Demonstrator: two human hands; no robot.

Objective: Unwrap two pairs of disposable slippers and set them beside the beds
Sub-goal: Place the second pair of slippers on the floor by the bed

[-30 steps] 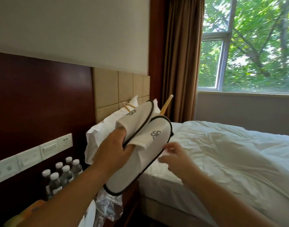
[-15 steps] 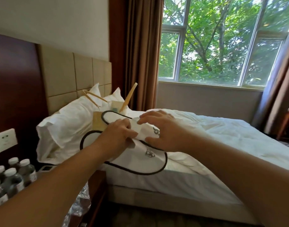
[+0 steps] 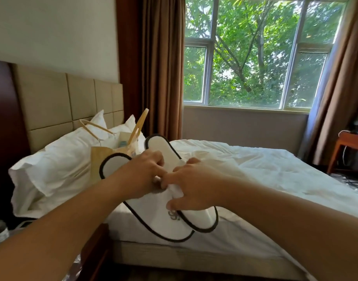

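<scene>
White cloth slippers with dark trim [image 3: 149,211] are held over the white bed [image 3: 255,169], at its near edge; long axes diagonal, heels fanned away up-left, toes towards the camera. Left hand [image 3: 141,175] and right hand [image 3: 196,185], knuckles up, pinch the uppers mid-length.

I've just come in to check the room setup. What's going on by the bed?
A person holds a pair of white disposable slippers with dark trim, no wrapper on them, over the near edge of the bed. The left hand and the right hand both grip them at the middle, fingers pinching the uppers, apparently to separate or open them. They are not yet on the floor. A brown paper bag stands against the pillows.
</scene>
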